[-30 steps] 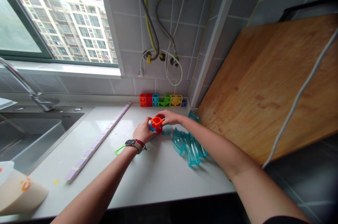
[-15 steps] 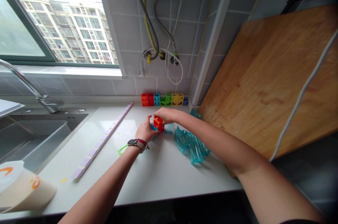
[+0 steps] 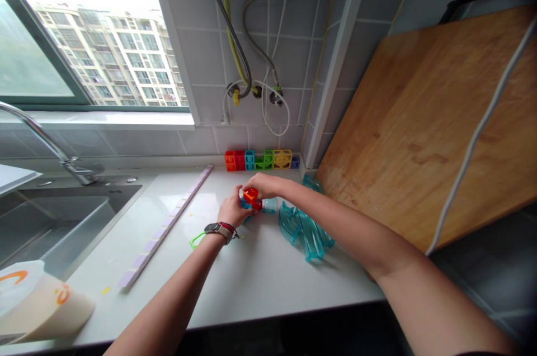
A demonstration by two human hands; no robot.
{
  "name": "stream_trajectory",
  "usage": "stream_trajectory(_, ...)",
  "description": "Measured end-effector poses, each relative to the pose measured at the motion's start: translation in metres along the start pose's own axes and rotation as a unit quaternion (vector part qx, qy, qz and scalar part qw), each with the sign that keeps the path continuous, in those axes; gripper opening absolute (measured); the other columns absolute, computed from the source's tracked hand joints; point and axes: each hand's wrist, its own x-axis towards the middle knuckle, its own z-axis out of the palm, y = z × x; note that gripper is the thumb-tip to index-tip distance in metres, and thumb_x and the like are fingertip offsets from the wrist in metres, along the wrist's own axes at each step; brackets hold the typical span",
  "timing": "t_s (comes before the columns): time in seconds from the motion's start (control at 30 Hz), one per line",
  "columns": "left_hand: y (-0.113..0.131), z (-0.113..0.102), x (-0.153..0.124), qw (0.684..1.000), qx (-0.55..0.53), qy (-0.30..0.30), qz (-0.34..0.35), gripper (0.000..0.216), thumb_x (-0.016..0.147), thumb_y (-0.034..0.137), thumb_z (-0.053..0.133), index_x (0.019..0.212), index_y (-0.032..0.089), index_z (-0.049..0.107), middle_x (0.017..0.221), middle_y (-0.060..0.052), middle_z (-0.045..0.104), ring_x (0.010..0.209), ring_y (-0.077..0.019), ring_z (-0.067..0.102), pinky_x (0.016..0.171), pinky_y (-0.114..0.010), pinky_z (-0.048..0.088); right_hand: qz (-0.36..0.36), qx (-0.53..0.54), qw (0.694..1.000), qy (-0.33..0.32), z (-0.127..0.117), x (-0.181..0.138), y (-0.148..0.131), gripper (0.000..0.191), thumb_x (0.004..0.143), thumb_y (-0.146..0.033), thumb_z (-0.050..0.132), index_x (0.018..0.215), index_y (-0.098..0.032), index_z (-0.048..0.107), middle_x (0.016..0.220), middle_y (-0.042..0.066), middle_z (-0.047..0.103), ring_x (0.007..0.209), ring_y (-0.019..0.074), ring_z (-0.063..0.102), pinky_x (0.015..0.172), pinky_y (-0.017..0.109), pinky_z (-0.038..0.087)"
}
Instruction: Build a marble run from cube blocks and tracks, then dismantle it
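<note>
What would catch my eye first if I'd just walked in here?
Probably the bright cluster of red, orange and blue blocks held between the left hand and right hand over the white counter. Behind it, a row of coloured blocks lines the wall's foot, while see-through teal pieces lie nearer the large wooden board on the picture's right.

The head camera looks down across the counter.

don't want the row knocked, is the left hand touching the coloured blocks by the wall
Apart. The head view shows a strip of white countertop between the left hand and the coloured blocks.
</note>
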Motion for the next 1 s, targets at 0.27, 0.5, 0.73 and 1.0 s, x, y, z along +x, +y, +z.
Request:
stream_trajectory(0.27, -0.004, 0.006, 0.003, 1.000, -0.014, -0.005, 0.010, 0.084, 0.076, 0.046, 0.081, 0.146, 0.022, 0.041, 0.113, -0.014, 0.076, 0.106, -0.0351, 0.073, 0.083, -0.039, 0.053, 0.018, -0.016, 1.000, -0.008, 0.003, -0.002, -0.008, 0.035, 0.073, -0.010, 0.079, 0.108, -0.019, 0.078, 0.102, 0.006, 0.079, 0.093, 0.0237, 0.069, 0.075, 0.026, 0.046)
stream_trajectory(0.5, -0.011, -0.016, 0.006, 0.998, -0.011, -0.044, 0.052, 0.121, 0.061, 0.055, 0.089, 0.157, 0.013, 0.029, 0.154, -0.027, 0.050, 0.141, -0.0393, 0.053, 0.110, -0.045, 0.046, 0.164, -0.011, 0.975, 0.147, 0.014, -0.059, -0.035, 0.083, 0.082, -0.013, 0.078, 0.156, -0.026, 0.044, 0.158, 0.015, 0.047, 0.137, 0.0333, 0.049, 0.107, 0.048, 0.047)
stream_trajectory(0.73, -0.037, -0.043, -0.028, 0.993, 0.055, -0.095, 0.034, 0.092, 0.073, 0.061, 0.077, 0.148, 0.017, 0.048, 0.127, -0.019, 0.073, 0.121, -0.0379, 0.067, 0.095, -0.045, 0.053, 0.187, 0.119, 0.881, 0.417, 0.054, -0.162, -0.117, 0.031, 0.097, -0.016, 0.061, 0.126, -0.025, 0.066, 0.121, 0.008, 0.068, 0.116, 0.0260, 0.060, 0.107, 0.045, 0.049)
stream_trajectory(1.0, -0.045, -0.051, -0.008, 0.991, 0.062, -0.111, 0.038, 0.049, 0.070, 0.041, 0.082, 0.112, 0.017, 0.073, 0.106, -0.014, 0.080, 0.099, -0.0312, 0.075, 0.084, -0.037, 0.056, 0.126, 0.223, 0.883, 0.393, 0.144, -0.178, -0.182, 0.024, 0.092, -0.009, 0.060, 0.107, -0.024, 0.072, 0.105, 0.007, 0.069, 0.100, 0.0235, 0.063, 0.090, 0.039, 0.055)
